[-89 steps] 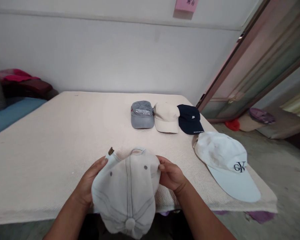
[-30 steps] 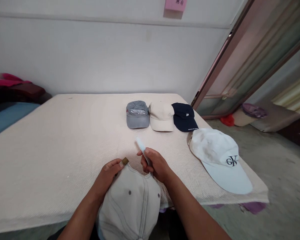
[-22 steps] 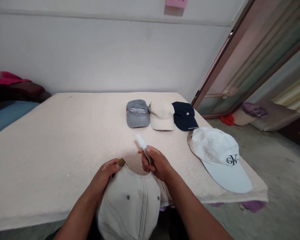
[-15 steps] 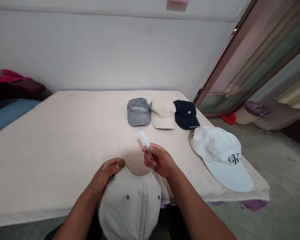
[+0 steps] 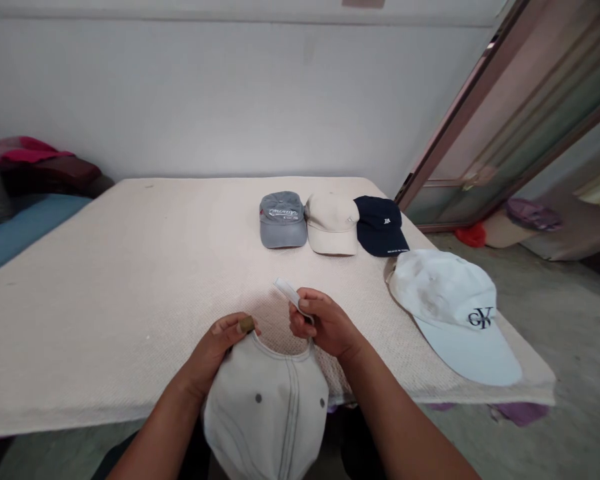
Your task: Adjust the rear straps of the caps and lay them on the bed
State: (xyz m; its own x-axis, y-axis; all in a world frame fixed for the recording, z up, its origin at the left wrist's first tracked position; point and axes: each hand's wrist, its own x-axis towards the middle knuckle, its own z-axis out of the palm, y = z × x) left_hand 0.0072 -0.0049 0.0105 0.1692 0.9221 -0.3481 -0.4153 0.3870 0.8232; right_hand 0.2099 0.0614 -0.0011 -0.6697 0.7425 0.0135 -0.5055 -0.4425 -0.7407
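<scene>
A pale grey cap [image 5: 267, 413] with dark stitching hangs over the near edge of the table, its back opening facing away from me. My left hand [image 5: 220, 347] pinches the brass buckle [image 5: 246, 325] at the left side of that opening. My right hand [image 5: 323, 323] grips the loose white adjuster strap [image 5: 286, 291] on the right side, with the strap's free end pointing up and to the left.
The cream-covered table [image 5: 130, 280] carries a grey cap [image 5: 281, 220], a beige cap [image 5: 333, 224] and a navy cap [image 5: 380, 225] in a row at the back. A white cap [image 5: 450, 313] with a dark logo lies at the right edge. Bedding lies far left, a glass door right.
Three seconds ago both hands held the cap by its sides. Since then the strap has come out of the buckle, and over the last second my right hand lowered its free end.
</scene>
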